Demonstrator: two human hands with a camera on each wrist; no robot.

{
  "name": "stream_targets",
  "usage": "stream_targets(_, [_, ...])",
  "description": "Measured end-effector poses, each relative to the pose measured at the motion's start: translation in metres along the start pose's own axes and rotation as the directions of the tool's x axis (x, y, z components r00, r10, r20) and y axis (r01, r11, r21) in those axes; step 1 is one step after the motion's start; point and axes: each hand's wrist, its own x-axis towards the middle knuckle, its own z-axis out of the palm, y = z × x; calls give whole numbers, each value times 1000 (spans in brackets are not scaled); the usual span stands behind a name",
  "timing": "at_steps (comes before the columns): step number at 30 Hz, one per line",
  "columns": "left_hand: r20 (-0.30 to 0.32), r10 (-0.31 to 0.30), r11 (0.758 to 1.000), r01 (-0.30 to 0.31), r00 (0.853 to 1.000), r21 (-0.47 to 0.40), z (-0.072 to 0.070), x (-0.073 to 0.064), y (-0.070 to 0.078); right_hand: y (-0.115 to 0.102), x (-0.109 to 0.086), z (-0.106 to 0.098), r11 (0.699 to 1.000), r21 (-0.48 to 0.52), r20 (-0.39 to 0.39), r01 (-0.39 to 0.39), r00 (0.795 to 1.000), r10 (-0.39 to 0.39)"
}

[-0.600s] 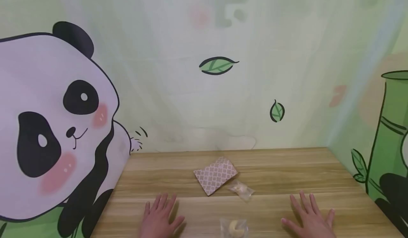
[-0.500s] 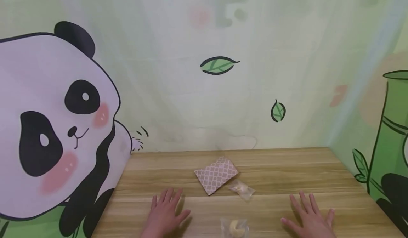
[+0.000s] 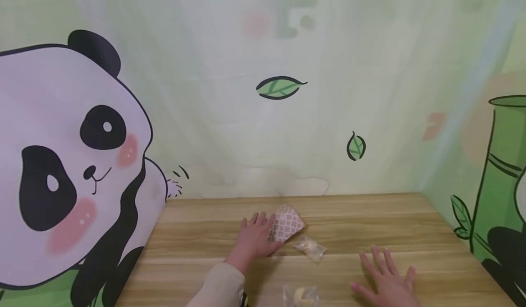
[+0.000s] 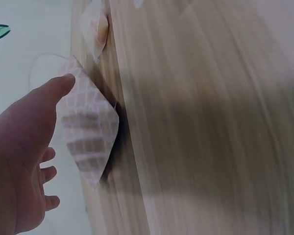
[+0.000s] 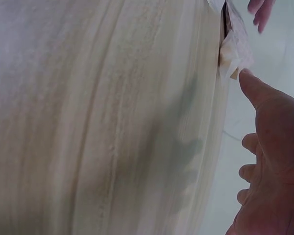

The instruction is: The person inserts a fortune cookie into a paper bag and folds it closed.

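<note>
My left hand [image 3: 255,238] reaches over the table with fingers spread and overlaps the left part of a flat pink pouch with a white lattice pattern [image 3: 289,224]. In the left wrist view the thumb and fingers stand apart above the pouch [image 4: 88,122], holding nothing. Just right of the pouch lies a small clear packet [image 3: 311,247] with a pale piece inside. Nearer the front edge of the view, a clear wrapper holds a curved, fortune-cookie-like cookie [image 3: 303,295]. My right hand [image 3: 386,282], its fingers spread and holding nothing, is at the front right.
The wood-grain table [image 3: 353,215] ends at a pale green backdrop [image 3: 230,92] printed with leaves. A large printed panda [image 3: 135,174] covers the left side, and printed bamboo [image 3: 501,174] the right.
My left hand has moved forward and right from the front left of the table to the pouch, bringing its sleeve into view. The right hand stays spread, slightly further left in view.
</note>
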Motion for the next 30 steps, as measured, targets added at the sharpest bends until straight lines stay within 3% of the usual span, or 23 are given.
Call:
stream_targets(8, [36, -10, 1000, 11, 999, -20, 16, 23, 5, -12, 3, 0, 999, 7, -50, 49, 998, -49])
stream_targets(13, [42, -3, 1000, 4, 999, -13, 27, 30, 6, -18, 5, 1, 999, 5, -41, 51, 998, -51])
stream_targets(20, [-14, 58, 998, -59, 998, -26, 37, 21, -3, -27, 9, 6, 998, 33, -26, 59, 998, -58])
stream_targets(30, [29, 107, 994, -106, 994, -38, 43, 0, -29, -37, 15, 7, 995, -12, -65, 96, 993, -96])
